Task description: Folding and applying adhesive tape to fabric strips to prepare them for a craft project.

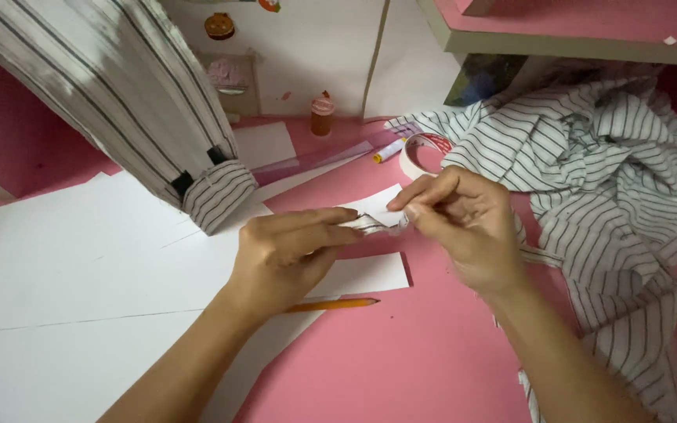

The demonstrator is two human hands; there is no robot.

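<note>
While white paper (pixel 80 258) crowds left, both hands (pixel 291 254) pinch a striped fabric strip (pixel 374 223).

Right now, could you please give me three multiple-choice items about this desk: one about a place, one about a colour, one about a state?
1. Where does the pencil lie?
A. under the left hand
B. on the striped fabric
C. on the shelf

2. What colour is the desk top?
A. blue
B. pink
C. green

3. What do both hands do with the small striped strip?
A. pinch it between them
B. leave it flat
C. cut it with scissors

Answers: 1 A, its orange shaft pokes out beneath that hand; 2 B, bare pink surface shows; 3 A, left and right hand fingers meet on it.
</note>
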